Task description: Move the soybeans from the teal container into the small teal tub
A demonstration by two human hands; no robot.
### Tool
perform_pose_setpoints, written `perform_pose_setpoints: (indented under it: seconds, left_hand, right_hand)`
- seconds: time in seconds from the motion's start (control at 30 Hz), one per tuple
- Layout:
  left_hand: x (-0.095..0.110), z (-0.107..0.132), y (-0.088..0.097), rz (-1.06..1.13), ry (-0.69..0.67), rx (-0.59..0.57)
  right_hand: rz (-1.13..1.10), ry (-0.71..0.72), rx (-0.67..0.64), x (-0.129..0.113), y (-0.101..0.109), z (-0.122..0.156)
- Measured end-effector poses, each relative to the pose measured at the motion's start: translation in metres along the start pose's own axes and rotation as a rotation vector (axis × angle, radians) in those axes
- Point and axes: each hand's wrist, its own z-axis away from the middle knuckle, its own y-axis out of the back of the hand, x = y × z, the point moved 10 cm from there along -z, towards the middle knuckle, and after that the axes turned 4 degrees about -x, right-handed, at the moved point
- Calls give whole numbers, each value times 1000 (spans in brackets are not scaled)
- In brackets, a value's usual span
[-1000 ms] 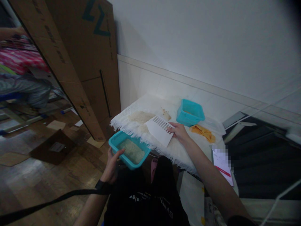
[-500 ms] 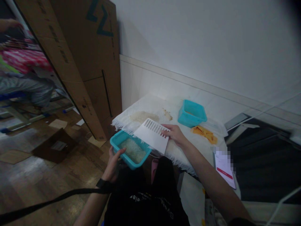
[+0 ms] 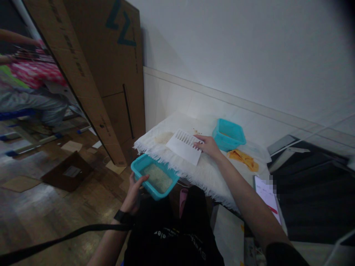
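My left hand (image 3: pixel 135 193) grips the near-left rim of a turquoise plastic tub (image 3: pixel 154 194), its thumb over the edge. Pale, rice-like grains (image 3: pixel 158 176) lie inside the tub, which is held just below the front edge of a white fringed cloth (image 3: pixel 181 120). My right hand (image 3: pixel 207 146) pinches the right side of a flat white slotted card (image 3: pixel 181 149), fingers at its slots. That card is over the cloth and partly hides a patch of pale grains (image 3: pixel 162 137). A few brownish bits (image 3: pixel 196 132) show behind it.
A second turquoise tub (image 3: pixel 230 143) stands at the back of the cloth, with a yellow-orange cloth (image 3: pixel 244 160) before it. To the right lies a lit tablet or phone (image 3: pixel 264 192). A tall cardboard box (image 3: pixel 111 70) rises at left; another person sits beyond it.
My right hand has moved the slotted card away from the tub and farther over the cloth, covering more of the grain patch. My left hand still holds the tub in nearly the same place.
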Motion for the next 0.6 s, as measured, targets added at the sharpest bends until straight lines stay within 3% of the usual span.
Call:
perform_pose_setpoints:
  seconds: [0.33, 0.6]
  left_hand:
    - [-1, 0, -3, -20, 19, -37]
    - [2, 1, -4, -29, 20, -28]
  right_hand:
    - [22, 40, -83, -15, -6, -2]
    - [197, 129, -34, -49, -10, 30]
